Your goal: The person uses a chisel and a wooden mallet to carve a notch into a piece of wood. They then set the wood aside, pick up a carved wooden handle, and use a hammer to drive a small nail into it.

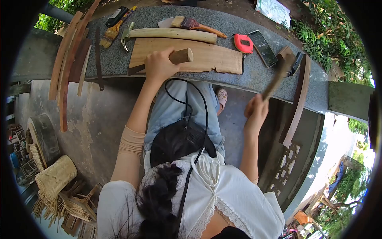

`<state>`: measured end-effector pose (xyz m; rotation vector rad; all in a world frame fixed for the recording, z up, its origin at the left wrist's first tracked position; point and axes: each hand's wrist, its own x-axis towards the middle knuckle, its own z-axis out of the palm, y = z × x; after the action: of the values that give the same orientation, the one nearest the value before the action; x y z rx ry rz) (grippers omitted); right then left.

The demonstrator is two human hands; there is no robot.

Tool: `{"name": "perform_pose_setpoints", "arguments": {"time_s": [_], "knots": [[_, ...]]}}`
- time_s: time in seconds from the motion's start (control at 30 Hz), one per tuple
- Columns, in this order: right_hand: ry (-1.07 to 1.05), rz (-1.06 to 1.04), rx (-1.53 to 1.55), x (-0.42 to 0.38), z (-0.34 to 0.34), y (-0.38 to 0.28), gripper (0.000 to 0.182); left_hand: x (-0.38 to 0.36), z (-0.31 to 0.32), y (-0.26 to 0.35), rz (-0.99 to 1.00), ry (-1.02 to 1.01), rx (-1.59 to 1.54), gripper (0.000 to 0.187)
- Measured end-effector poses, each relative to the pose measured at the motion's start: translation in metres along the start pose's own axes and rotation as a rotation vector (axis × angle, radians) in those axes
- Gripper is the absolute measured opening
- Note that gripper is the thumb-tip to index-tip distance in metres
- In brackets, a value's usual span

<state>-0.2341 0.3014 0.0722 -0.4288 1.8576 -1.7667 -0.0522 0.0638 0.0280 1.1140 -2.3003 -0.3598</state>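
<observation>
My left hand (160,64) is closed around the wooden handle of a chisel (181,56), whose dark flat blade sticks out to the left near the board's left end. Beneath it lies a light brown wooden board (199,55) with a rough, chipped front edge, on the stone bench. Off to the right, my right hand (256,110) grips the handle of a wooden mallet (274,84). The mallet is raised and slanted away from me, its far end blurred beside the phone.
Behind the board lie a claw hammer (171,34), a paintbrush (195,25), a red tape measure (243,44) and a phone (262,48). Long wood strips (65,71) overhang the grey stone bench (155,18) at left; another strip (297,103) overhangs at right. A woven basket (55,177) stands lower left.
</observation>
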Motion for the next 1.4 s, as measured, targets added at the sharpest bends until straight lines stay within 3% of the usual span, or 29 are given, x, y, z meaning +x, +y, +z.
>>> {"name": "perform_pose_setpoints", "arguments": {"time_s": [0.1,0.17,0.2,0.27,0.37,0.5,0.53,0.57,0.7,0.87,1.0,1.03,1.1,1.17,1.23,1.27,1.3,1.37,1.4], "knots": [[0.323,-0.111,0.357,-0.015,0.058,0.012,0.022,0.004,-0.002,0.003,-0.002,0.018,-0.026,0.022],[-0.231,-0.232,-0.209,-0.042,0.068,0.068,0.024,0.005,-0.003,0.000,-0.004,0.007,0.018,0.025],[-0.231,-0.229,-0.204,-0.049,0.063,0.060,0.024,0.005,-0.006,-0.004,-0.002,0.004,0.024,0.025],[-0.410,0.068,-0.445,-0.052,0.048,0.038,0.031,0.009,-0.017,-0.012,-0.098,0.029,0.072,0.030],[-0.174,0.045,-0.033,-0.030,0.002,0.030,0.037,0.019,-0.022,0.008,-0.027,0.107,-0.015,0.036],[-0.056,0.034,0.108,-0.011,-0.041,0.023,0.040,0.029,0.037,0.095,0.184,-0.065,-0.216,0.038],[-0.012,0.034,0.146,-0.008,-0.049,0.026,0.038,0.030,0.047,0.128,0.289,-0.048,-0.366,0.031],[0.034,0.037,0.183,-0.007,-0.058,0.028,0.035,0.030,0.063,0.154,0.309,-0.232,-0.316,0.021],[0.134,-0.054,0.149,0.000,-0.105,0.009,0.038,0.015,0.121,0.222,0.506,-0.298,-0.406,0.016],[0.449,-0.399,0.288,0.022,-0.164,-0.042,0.033,0.011,0.130,0.219,0.393,-0.260,-0.373,0.014],[0.757,-0.509,0.380,0.042,-0.136,-0.041,0.026,0.017,0.122,0.192,0.300,-0.232,-0.333,0.015],[0.668,-0.444,0.403,0.037,-0.112,-0.017,0.026,0.017,0.120,0.187,0.273,-0.219,-0.321,0.016],[0.027,-0.027,-0.026,0.001,-0.065,0.025,0.013,0.020,0.112,0.174,0.240,-0.209,-0.285,0.018],[-0.155,0.149,-0.129,-0.016,-0.052,0.013,0.017,0.023,0.101,0.155,0.167,-0.202,-0.213,0.022],[0.097,0.074,0.006,0.005,-0.073,-0.009,0.016,0.022,0.086,0.134,0.140,-0.230,-0.178,0.025],[0.196,-0.076,0.192,0.020,-0.084,-0.012,0.011,0.021,0.078,0.127,0.124,-0.221,-0.142,0.028],[0.404,-0.156,0.333,0.029,-0.078,-0.023,0.023,0.024,0.073,0.122,0.113,-0.197,-0.109,0.030],[0.649,-0.331,0.673,0.036,-0.047,-0.005,0.029,0.022,0.066,0.115,0.114,-0.185,-0.127,0.029],[0.523,-0.334,0.505,0.021,-0.013,0.005,0.027,0.022,0.061,0.111,0.114,-0.174,-0.134,0.028]]}}
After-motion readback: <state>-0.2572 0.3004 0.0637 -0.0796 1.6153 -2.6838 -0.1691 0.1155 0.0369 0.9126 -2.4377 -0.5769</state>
